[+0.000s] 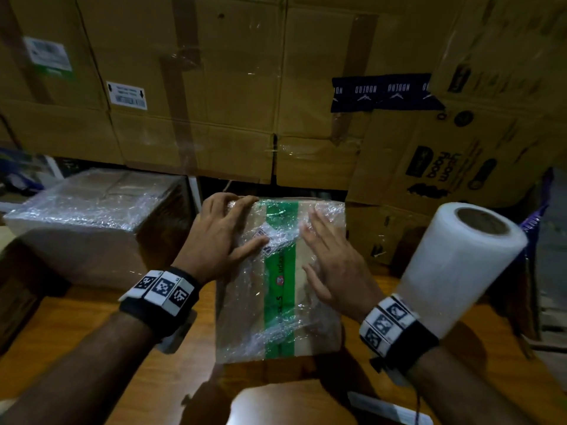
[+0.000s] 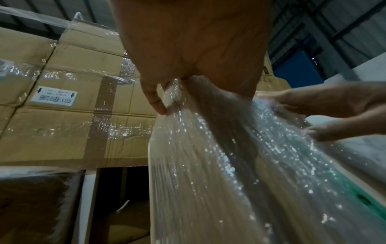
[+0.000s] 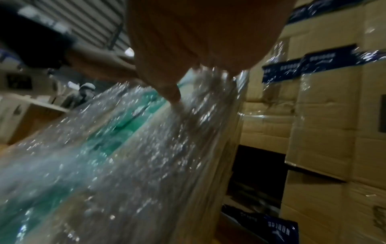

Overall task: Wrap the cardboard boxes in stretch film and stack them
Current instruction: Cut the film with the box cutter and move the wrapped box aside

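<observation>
Head view shows us bent over the box (image 1: pixel 277 280), which sits on the wooden table (image 1: pixel 76 342) with film (image 1: pixel 291 240) already over its top and sides, a green tape stripe running down the middle.

What could go wrong, as we judge it: the film lies bunched and wrinkled near the label, so a loose tail may lift again if we let go before it clings, and the wrap would slacken. Pressing unevenly could also slide the box across the smooth table toward the roll (image 1: pixel 460 268), which stands tilted just beside our right wrist and looks easy to knock over. A hard rub might tear the thin film at the box's far corners.

Our left hand (image 1: pixel 221 240) is spread flat on the box's left top, fingers reaching to the far edge and the thumb pressing the crumpled film by the label; it pinches nothing. Our right hand (image 1: pixel 334 268) is also flat, fingers straight and slightly fanned, laid on the film to the right of the stripe. Left wrist view confirms fingertips (image 2: pixel 160 109) on the film at the box's edge.

A second wrapped box (image 1: pixel 92 222) stands to the left, apart from ours.
</observation>
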Demonstrator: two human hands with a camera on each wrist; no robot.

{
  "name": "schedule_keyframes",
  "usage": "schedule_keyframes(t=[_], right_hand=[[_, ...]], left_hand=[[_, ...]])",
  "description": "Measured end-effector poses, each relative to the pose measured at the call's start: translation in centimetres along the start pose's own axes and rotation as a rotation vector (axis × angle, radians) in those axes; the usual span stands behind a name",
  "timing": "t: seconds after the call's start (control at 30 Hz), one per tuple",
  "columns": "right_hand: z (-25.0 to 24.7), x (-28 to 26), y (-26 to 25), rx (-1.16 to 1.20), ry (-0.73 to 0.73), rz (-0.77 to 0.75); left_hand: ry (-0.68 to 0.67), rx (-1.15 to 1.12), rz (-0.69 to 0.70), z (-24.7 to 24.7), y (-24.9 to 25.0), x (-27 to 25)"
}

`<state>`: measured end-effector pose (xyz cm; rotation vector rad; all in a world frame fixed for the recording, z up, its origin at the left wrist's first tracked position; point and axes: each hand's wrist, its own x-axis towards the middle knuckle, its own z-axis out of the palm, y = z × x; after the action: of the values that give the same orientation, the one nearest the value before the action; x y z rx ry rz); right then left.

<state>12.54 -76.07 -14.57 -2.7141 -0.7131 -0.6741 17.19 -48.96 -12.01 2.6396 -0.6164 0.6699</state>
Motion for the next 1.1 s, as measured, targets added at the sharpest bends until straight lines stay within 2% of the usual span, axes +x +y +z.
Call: schedule_keyframes(t=[0.07,0.1,0.13,0.2,0.23,0.3,0.4,0.5,0.53,0.57,0.63,0.67,0.7,0.73,0.83,0.9,1.0,1.07,1.1], right_hand=[[-1.3,-0.1,0.9,0.070,0.153,-0.002],[-2.0,0.3,1.4,0.081,0.221,0.047],[-2.8,0.8,2.0,0.094,0.214,0.126],[-3.2,1.7,2.8,0.243,0.051,0.233],[-2.8,1.9,3.0,0.316,-0.005,0.234],[-2.1,2.2,3.4,0.352,0.008,0.220],[-1.9,2.3,3.6,0.351,0.039,0.235],[-1.8,2.3,3.8,0.360,0.046,0.228],[-1.8,2.3,3.9,0.364,0.039,0.225],[-1.8,2.3,3.9,0.369,0.035,0.223],[-1.6,2.2,3.9,0.382,0.035,0.222],[-1.5,2.1,3.7,0.369,0.033,0.223],[-1.4,2.1,3.4,0.314,0.036,0.222],[-1.2,2.0,3.1,0.218,0.050,0.206],[0.3,1.5,1.5,-0.002,0.065,0.053],[1.7,-0.2,0.4,0.018,0.013,0.019],[2.1,-3.8,-0.1,0.135,-0.042,0.003],[1.7,-4.7,0.5,0.192,0.033,-0.045],[1.5,-4.2,0.8,0.194,0.096,-0.021]], left_hand=[[0.007,0.003,0.006,0.1,-0.1,0.0],[0.009,0.012,0.013,0.1,0.0,-0.2],[0.011,0.023,0.021,0.3,0.1,-0.3],[0.022,0.082,0.033,0.5,0.3,-0.6],[0.031,0.136,0.043,0.6,0.5,-0.8],[0.013,0.244,0.105,1.2,1.2,-1.7],[-0.166,0.265,0.241,3.1,2.8,-5.7],[-0.394,0.143,0.340,4.4,4.2,-10.2],[-0.428,0.084,0.340,4.1,4.5,-10.9],[-0.387,0.011,0.328,3.4,4.8,-10.8],[-0.126,-0.063,0.288,1.4,5.0,-8.5],[0.003,-0.030,0.251,0.6,4.7,-6.7],[0.069,0.036,0.205,-0.3,4.1,-4.8],[0.062,0.118,0.167,-0.9,3.4,-2.9],[-0.108,0.300,0.148,-0.5,1.7,0.2],[-0.115,0.357,0.167,0.2,1.2,0.1],[-0.047,0.381,0.207,0.8,1.3,-0.5],[-0.043,0.393,0.206,1.0,1.6,-0.6],[-0.049,0.390,0.203,1.0,1.8,-0.6]])
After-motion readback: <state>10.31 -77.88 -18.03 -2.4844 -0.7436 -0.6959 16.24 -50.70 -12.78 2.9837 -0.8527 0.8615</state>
